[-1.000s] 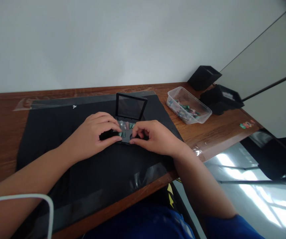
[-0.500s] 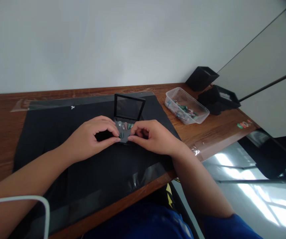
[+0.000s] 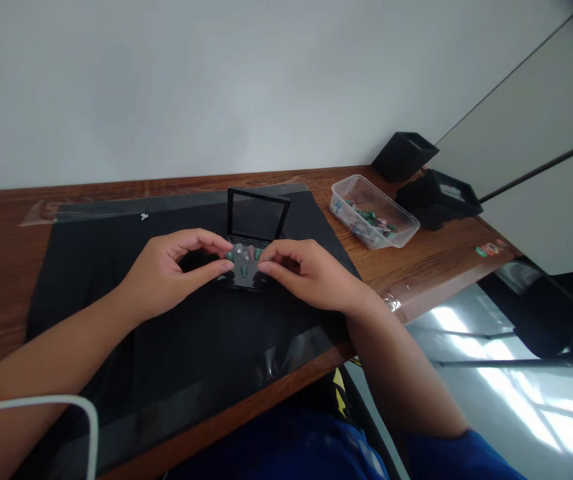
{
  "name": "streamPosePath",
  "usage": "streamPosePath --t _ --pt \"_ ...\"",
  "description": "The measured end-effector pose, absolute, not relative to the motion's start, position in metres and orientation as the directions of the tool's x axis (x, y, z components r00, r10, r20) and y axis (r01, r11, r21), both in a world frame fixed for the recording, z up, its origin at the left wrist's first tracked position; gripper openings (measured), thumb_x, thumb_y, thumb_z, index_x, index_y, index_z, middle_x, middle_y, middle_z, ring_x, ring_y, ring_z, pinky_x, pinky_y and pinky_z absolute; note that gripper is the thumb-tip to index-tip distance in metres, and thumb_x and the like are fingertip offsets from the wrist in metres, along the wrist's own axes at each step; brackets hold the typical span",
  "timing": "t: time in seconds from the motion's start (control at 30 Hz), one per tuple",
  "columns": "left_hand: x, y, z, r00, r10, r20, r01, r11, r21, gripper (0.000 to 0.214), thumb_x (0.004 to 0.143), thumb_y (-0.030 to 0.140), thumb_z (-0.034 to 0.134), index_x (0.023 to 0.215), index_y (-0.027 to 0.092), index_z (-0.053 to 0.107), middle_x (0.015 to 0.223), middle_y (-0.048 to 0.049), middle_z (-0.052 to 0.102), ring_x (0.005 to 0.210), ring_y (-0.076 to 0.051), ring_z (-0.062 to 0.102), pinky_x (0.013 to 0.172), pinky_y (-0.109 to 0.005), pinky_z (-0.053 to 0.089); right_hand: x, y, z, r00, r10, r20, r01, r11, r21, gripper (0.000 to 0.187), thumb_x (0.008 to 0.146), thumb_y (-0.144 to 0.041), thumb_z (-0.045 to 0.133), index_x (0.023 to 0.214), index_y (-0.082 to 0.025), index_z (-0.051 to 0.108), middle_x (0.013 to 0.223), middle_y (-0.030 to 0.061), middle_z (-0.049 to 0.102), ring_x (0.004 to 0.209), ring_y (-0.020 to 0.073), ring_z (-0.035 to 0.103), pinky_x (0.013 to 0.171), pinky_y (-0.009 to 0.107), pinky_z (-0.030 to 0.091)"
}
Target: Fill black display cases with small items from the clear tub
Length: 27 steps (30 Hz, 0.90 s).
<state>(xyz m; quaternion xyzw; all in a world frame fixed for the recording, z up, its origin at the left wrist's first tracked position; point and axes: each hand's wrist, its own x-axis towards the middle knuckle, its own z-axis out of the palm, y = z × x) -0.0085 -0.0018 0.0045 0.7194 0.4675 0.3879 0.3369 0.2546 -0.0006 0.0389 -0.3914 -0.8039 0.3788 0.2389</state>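
Note:
A small black box (image 3: 236, 285) stands on the black mat with its clear, black-framed lid (image 3: 258, 215) raised at the back. Inside lie several small glossy pieces: a green one (image 3: 244, 271) near the middle, a pink one (image 3: 251, 253) and clear ones in a row behind. My left hand (image 3: 169, 270) is at the box's left side, thumb and forefinger apart beside another green piece (image 3: 229, 255). Over the right side is my right hand (image 3: 309, 273), thumb and forefinger tips close together in a pinch. Whatever is between them is too small to make out.
Right of the mat (image 3: 86, 280) stands a clear plastic tub (image 3: 401, 235) of small coloured pieces. Two black containers (image 3: 399, 160) are behind it. A white scrap (image 3: 144, 216) lies on the mat. A white cable (image 3: 84, 402) crosses the lower left.
My left hand has drawn back left from the middle of the box and its thumb and forefinger have parted. My right fingertips have shifted slightly up over the box's right side.

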Motion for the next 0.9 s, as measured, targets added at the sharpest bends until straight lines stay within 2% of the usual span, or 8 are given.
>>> streamPosePath --t 0.13,0.27,0.43,0.53,0.73,0.8,0.9 --pt "-0.009 0.000 0.002 0.248 0.937 0.246 0.345 -0.322 0.881 0.030 0.080 0.040 0.087 0.104 0.024 0.078 0.096 -0.0025 0.077 0.091 -0.018 0.072 0.091 -0.032 0.059 0.255 -0.001 0.041 -0.590 0.799 0.117 0.416 0.425 -0.804 0.023 0.104 -0.034 0.060 0.097 -0.016 0.072 0.076 -0.0020 0.065 0.066 0.0095 0.053 0.066 0.024 0.037" --pt "-0.007 0.001 0.004 0.232 0.946 0.226 0.273 -0.286 0.918 0.031 0.077 0.037 0.089 0.102 0.022 0.078 0.091 -0.0029 0.078 0.084 -0.017 0.071 0.083 -0.029 0.060 0.255 -0.001 0.042 -0.605 0.785 0.137 0.392 0.443 -0.807 0.029 0.107 -0.036 0.054 0.098 -0.015 0.071 0.078 -0.0011 0.064 0.069 0.0101 0.054 0.067 0.024 0.039" --pt "-0.006 0.001 0.010 0.209 0.969 0.134 0.164 -0.169 0.972 0.027 0.075 0.037 0.090 0.096 0.023 0.079 0.089 -0.0015 0.079 0.081 -0.015 0.072 0.078 -0.025 0.061 0.257 -0.002 0.043 -0.604 0.790 0.104 0.395 0.409 -0.823 0.038 0.111 -0.039 0.043 0.107 -0.015 0.072 0.074 -0.0022 0.059 0.066 0.0099 0.054 0.064 0.024 0.038" --pt "-0.006 0.001 0.012 0.188 0.977 0.101 0.140 -0.128 0.982 0.028 0.074 0.040 0.091 0.095 0.025 0.079 0.090 -0.0008 0.080 0.082 -0.015 0.073 0.078 -0.024 0.061 0.258 -0.002 0.043 -0.598 0.796 0.095 0.384 0.389 -0.838 0.040 0.112 -0.041 0.041 0.105 -0.016 0.072 0.075 -0.0021 0.060 0.068 0.0104 0.055 0.066 0.024 0.040" --pt "-0.007 0.001 0.010 0.215 0.969 0.119 0.275 -0.177 0.945 0.026 0.082 0.047 0.083 0.095 0.025 0.080 0.089 -0.0022 0.079 0.081 -0.018 0.073 0.078 -0.028 0.060 0.258 -0.002 0.042 -0.617 0.783 0.086 0.394 0.402 -0.826 0.042 0.113 -0.041 0.038 0.110 -0.016 0.072 0.075 -0.0020 0.061 0.068 0.0106 0.056 0.068 0.025 0.041" --pt "-0.007 0.000 0.007 0.246 0.959 0.139 0.388 -0.229 0.893 0.026 0.086 0.048 0.078 0.097 0.025 0.080 0.091 -0.0029 0.080 0.084 -0.020 0.073 0.081 -0.031 0.059 0.257 -0.001 0.042 -0.625 0.777 0.080 0.427 0.426 -0.798 0.039 0.111 -0.039 0.042 0.110 -0.016 0.074 0.077 -0.0008 0.066 0.069 0.0110 0.058 0.069 0.025 0.041" --pt "-0.007 0.000 0.005 0.304 0.935 0.184 0.513 -0.324 0.795 0.026 0.090 0.050 0.072 0.099 0.028 0.081 0.100 -0.0041 0.080 0.093 -0.024 0.073 0.088 -0.036 0.057 0.256 0.000 0.039 -0.622 0.778 0.086 0.455 0.449 -0.769 0.029 0.107 -0.035 0.054 0.107 -0.018 0.078 0.091 0.0032 0.077 0.079 0.0137 0.066 0.074 0.027 0.044"
